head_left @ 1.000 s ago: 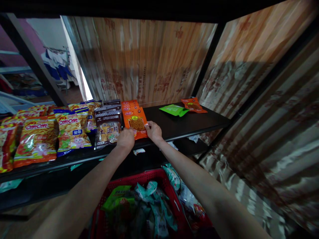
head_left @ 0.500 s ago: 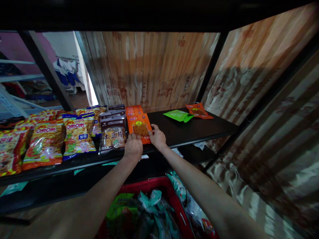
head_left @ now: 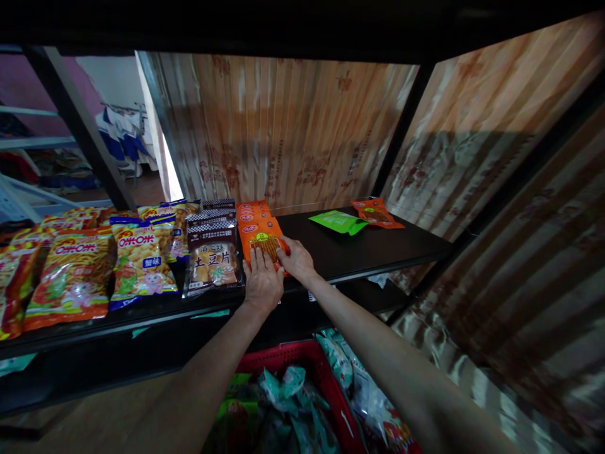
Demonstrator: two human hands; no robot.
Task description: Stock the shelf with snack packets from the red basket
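Note:
An orange snack packet (head_left: 258, 232) lies at the front of a short row of like packets on the black shelf (head_left: 340, 252). My left hand (head_left: 263, 282) rests flat on the lower front of this packet, fingers stretched out and slightly apart. At the packet's right edge is my right hand (head_left: 297, 260), its fingers touching the side; its thumb points toward the left hand. Close by on the left stands a dark brown packet of potato slices (head_left: 212, 255), with more of its kind behind it.
Farther left are blue-and-yellow snack bags (head_left: 142, 258) and orange-yellow noodle snack bags (head_left: 70, 274). A green packet (head_left: 339, 222) and another orange packet (head_left: 377, 213) lie toward the back right. Below the shelf sits a red basket (head_left: 283, 356) of packets. Dark posts (head_left: 401, 135) frame the shelf.
My left hand has gone from the packet's lower left edge, fingers curled, to lying flat across its front. My right hand stays at the right edge. The view has shifted slightly.

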